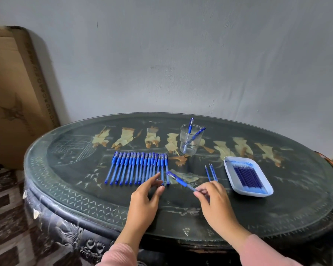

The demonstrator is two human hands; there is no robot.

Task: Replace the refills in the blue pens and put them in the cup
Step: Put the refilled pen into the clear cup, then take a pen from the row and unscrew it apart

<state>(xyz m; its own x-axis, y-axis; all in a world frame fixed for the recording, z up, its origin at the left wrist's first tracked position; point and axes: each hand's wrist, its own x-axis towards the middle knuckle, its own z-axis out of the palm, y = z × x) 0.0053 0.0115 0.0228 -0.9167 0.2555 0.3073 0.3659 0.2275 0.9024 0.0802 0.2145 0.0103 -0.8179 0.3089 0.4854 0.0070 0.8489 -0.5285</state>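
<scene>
Found right hand (pixel 215 198) pinching a blue pen (pixel 178 179) by its clear lower end, thumb and fingertips curled round the barrel. Noted capped end slanted up and to the left, just beside the right edge of the row of pens (pixel 138 167). Could not tell whether the blue pen touched the desk (pixel 85 189).

Found left hand (pixel 144 196) open, fingers straight and loosely spread, gripping nothing. Placed index fingertip over the lower ends of the row's last pens, thumb just below them. Could not tell contact there.

Logged row of pens lying flat near desk centre, side by side, caps away from the person, barrels fanning slightly toward the near edge.

Logged clear cup (pixel 188 148) upright behind the row's right end, well apart from both hands. Counted two pens (pixel 190 126) inside, leaning on the rim, caps up.

Saw a few loose refills (pixel 210 172) flat on the desk between row and tray, just beyond the right hand's fingers.

Saw pale tray (pixel 231 170) further right, near the right hand, packed with dark blue tray refills (pixel 247 176) laid side by side.

Marked pink sleeves (pixel 119 254) at both wrists. Noted cardboard box (pixel 13 93) leaning at far left, beside the desk.
</scene>
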